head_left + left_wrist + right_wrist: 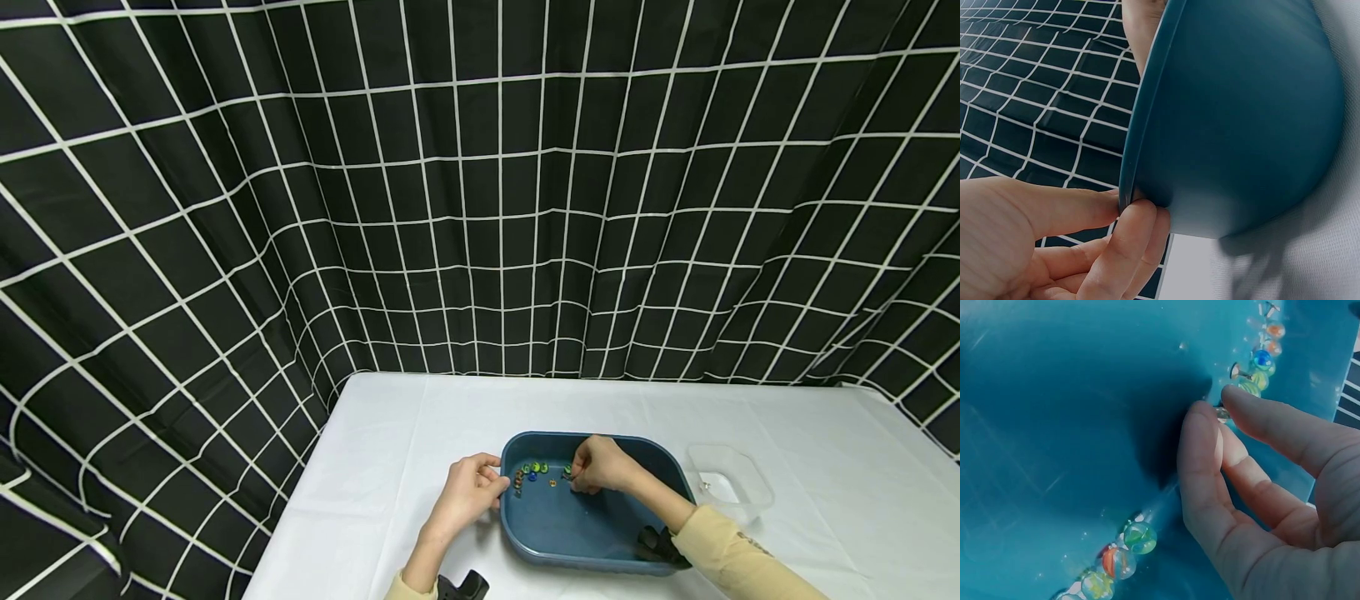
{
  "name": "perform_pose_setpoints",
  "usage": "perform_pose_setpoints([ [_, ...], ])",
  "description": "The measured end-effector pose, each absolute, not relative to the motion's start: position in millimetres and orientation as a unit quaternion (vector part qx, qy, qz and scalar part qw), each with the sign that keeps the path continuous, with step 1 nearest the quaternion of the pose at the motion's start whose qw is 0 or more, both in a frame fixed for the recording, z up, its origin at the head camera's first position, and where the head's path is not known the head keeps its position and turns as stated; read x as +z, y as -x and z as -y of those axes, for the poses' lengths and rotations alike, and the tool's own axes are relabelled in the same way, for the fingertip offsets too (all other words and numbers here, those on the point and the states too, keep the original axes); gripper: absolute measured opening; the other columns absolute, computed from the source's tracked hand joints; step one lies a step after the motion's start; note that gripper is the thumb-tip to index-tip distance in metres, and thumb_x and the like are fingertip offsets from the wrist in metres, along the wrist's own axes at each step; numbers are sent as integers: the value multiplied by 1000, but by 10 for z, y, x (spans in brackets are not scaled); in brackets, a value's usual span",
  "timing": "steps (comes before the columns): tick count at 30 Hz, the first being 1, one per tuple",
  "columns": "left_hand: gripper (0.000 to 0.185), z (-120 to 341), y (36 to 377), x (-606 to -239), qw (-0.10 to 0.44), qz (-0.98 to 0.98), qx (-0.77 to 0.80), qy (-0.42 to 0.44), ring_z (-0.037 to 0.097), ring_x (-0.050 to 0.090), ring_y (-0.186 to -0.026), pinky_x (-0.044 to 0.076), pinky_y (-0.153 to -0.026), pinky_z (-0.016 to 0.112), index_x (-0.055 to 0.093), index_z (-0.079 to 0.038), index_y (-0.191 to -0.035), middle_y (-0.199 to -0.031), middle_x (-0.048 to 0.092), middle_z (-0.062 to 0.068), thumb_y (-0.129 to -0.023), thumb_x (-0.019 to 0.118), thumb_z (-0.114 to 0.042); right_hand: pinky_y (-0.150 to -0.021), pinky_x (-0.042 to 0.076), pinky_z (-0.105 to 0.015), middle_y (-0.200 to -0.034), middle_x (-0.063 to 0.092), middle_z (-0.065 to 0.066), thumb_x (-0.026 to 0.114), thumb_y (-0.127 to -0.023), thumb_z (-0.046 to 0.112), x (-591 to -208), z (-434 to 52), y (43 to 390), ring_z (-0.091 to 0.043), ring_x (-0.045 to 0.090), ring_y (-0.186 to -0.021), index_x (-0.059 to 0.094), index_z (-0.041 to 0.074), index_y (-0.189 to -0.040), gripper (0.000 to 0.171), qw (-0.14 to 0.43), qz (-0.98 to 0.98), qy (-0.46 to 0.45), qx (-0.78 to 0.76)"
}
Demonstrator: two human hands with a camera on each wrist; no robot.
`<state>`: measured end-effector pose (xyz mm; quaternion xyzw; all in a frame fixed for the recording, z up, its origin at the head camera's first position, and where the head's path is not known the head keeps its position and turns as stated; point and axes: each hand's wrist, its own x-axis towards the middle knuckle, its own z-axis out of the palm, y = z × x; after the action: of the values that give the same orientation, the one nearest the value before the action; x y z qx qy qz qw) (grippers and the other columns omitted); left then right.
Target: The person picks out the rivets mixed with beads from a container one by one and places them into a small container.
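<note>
A blue-green plastic basin stands on the white table, with several glass marbles near its far left corner. My left hand pinches the basin's left rim between thumb and fingers. Inside the basin, my right hand pinches a small silvery metal piece between thumb and forefinger; the fingertips hide most of it. Beside the thumb lies a small metal tack-like piece. A blue marble and several green and orange ones sit in a line past it. More marbles lie at the lower left of that view.
A clear plastic container stands right of the basin, with a tiny shiny piece in it. White cloth covers the table. Behind hangs a black curtain with a white grid.
</note>
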<state>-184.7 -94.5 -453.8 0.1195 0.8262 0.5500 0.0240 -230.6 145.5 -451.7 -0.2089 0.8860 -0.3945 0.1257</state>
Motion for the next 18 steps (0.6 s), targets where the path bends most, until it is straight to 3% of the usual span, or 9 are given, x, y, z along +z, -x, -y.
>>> perform_pose_setpoints([
  [18,31,951,1855,-4546,22,-824,554,-119,12,59,-51,44,-46,17,56,16,-106,-73,57,5,-81,66,2,-48,52,-28,-62,61,-6,72,-72,-6,-4476,-1462,2313,-17,61,-54,61,-4,-70,11,127,-884,200,-404],
])
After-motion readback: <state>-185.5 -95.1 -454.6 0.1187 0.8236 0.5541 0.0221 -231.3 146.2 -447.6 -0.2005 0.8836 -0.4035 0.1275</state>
